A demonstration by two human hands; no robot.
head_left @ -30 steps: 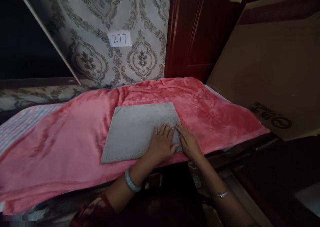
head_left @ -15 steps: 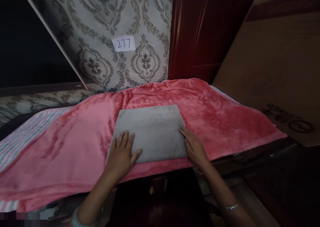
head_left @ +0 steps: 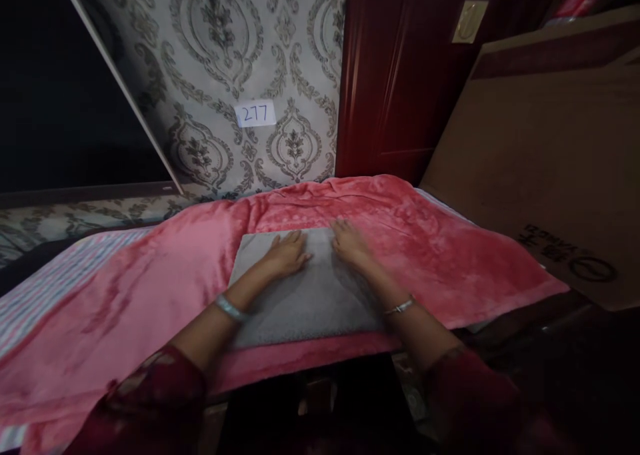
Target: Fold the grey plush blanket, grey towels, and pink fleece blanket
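Left hand (head_left: 288, 254) and right hand (head_left: 349, 243) have moved farther up the grey cloth (head_left: 310, 308), fingers (head_left: 296, 236) outstretched

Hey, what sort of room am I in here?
Probably a room in a home, judging by the grey-and-white patterned wallpaper, the glossy dark-red panel, possibly a door, and the fuzzy pink blanket.

Taking the wall (head_left: 300, 75) as twelve, I saw the left hand (head_left: 289, 253) go from eight o'clock on the grey cloth (head_left: 310, 311) to eleven, and the right hand (head_left: 350, 245) from past three to about one
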